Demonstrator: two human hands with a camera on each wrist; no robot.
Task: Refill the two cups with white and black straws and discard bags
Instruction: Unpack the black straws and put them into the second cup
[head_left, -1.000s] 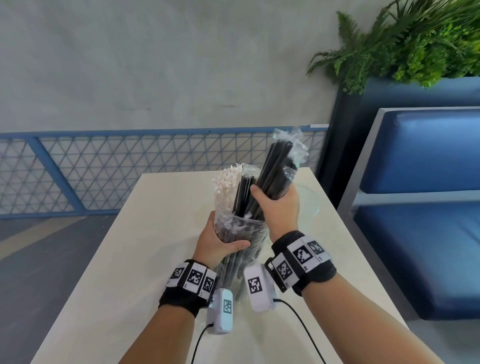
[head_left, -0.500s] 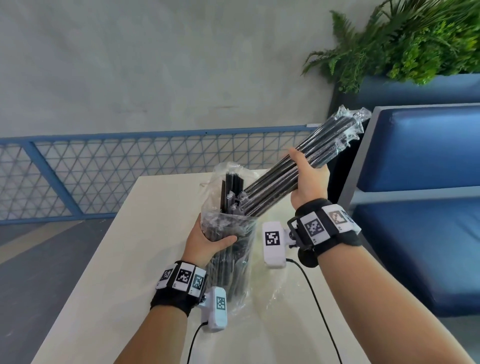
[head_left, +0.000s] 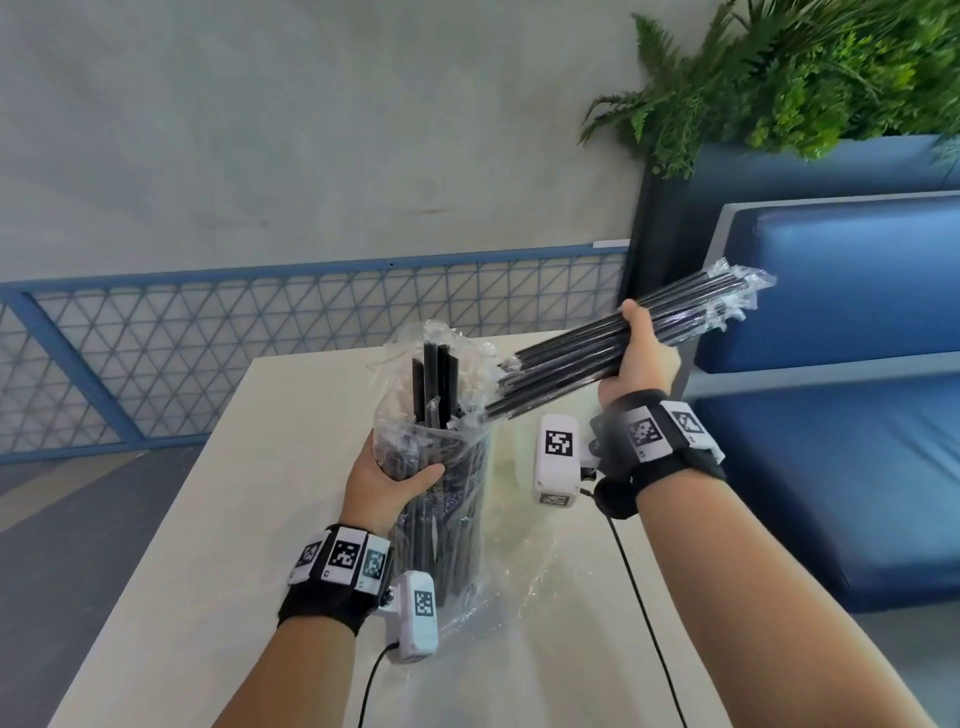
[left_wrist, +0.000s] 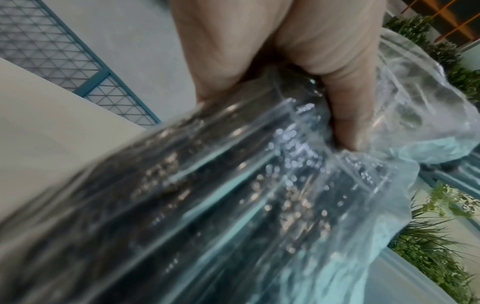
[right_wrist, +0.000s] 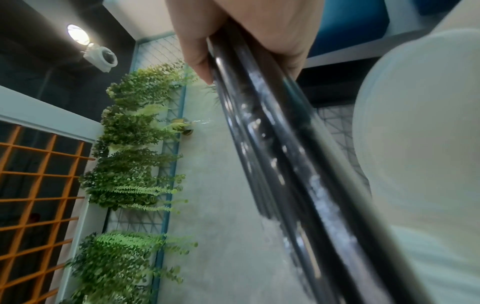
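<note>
Straws are what we are handling: thin black plastic straws, each in its own clear sleeve, split between a bag and a loose bundle. On the left, our left hand (head_left: 387, 480) wraps its fingers and thumb around the upper part of the clear crinkled plastic bag of black straws (head_left: 441, 499), which stands upright on the pale beige rectangular table (head_left: 218, 545). We judge this hold is there to steady the bag and keep its mouth open. A few straw ends poke up through the loose film at the top. The left wrist view confirms the thumb (left_wrist: 345, 107) pressing into the film.

Moving right, the bundle of black wrapped straws (head_left: 597, 353) lies slanted in the air, its lower end near the bag's mouth and its upper end raised toward the blue padded bench (head_left: 841, 332). Our right hand (head_left: 641, 358) clenches around the bundle's middle, likely so none slip out. The right wrist view shows a pale translucent rounded cup (right_wrist: 420, 144) close by, though blurred; we judge it the bundle's destination.
</note>
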